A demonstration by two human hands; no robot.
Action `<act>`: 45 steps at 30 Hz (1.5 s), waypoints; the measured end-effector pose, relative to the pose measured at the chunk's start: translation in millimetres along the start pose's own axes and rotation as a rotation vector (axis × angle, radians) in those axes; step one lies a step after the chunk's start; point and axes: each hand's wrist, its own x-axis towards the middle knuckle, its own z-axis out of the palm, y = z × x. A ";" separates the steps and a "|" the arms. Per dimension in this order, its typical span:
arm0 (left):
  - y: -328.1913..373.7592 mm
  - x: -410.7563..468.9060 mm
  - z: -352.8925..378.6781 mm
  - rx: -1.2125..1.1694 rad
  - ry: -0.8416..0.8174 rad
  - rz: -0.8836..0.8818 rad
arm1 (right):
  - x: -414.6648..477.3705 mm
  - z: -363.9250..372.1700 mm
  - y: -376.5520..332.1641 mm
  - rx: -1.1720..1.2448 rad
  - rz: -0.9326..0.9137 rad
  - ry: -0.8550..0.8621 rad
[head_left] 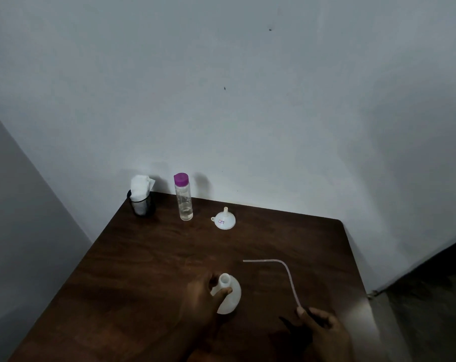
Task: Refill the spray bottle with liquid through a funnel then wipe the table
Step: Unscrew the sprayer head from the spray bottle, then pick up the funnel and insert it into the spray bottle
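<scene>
Left hand [200, 296] grips the open bottle [233, 296] by its neck, steadying it. Right hand [323, 327] pinches the tube [290, 280] clear for filling; funnel [224, 220] sits spout-up, unused

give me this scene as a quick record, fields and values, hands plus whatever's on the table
left hand: grips the white spray bottle near its neck, mouth open
right hand: holds the near end of the dip tube, which is out of the bottle
funnel: upside down on the table, spout up, untouched
clear bottle: upright, purple cap on, a little liquid at the bottom
mesh cup: back left corner, tissues in it
stage: funnel not yet placed
</scene>
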 end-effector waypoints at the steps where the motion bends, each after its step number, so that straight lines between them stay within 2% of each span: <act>1: 0.2 0.2 0.4 -0.001 0.009 0.008 | 3.1 2.3 11.0 0.033 0.041 0.021; 7: 3.2 -0.3 -1.7 -0.006 0.014 0.018 | 19.9 16.5 55.5 0.115 0.220 0.043; 14: 7.1 -1.1 -1.5 -0.002 0.023 0.004 | 28.9 20.2 76.6 0.085 0.294 0.022; 18: 5.0 -0.8 -0.1 0.014 0.029 0.003 | 30.4 16.5 88.7 -0.018 0.212 0.036; 25: 1.6 0.5 -0.1 0.026 0.029 0.021 | 40.4 11.4 98.1 -0.356 0.068 0.054; 34: 2.0 0.5 -2.8 0.054 0.007 0.099 | 44.6 7.4 91.2 -0.529 0.054 0.027; 38: 0.2 1.8 -1.5 0.066 0.002 0.123 | 50.9 13.0 78.0 -0.638 -0.046 0.110; 40: -3.4 2.3 0.3 0.067 0.002 0.121 | 49.9 23.8 61.9 -0.626 -0.192 0.069; 42: -7.9 3.1 2.5 0.030 0.004 0.124 | 48.1 43.5 37.4 -0.508 -0.310 0.009; 45: -10.8 3.7 4.1 -0.002 0.014 0.134 | 54.1 89.0 -5.5 -0.382 -0.410 -0.085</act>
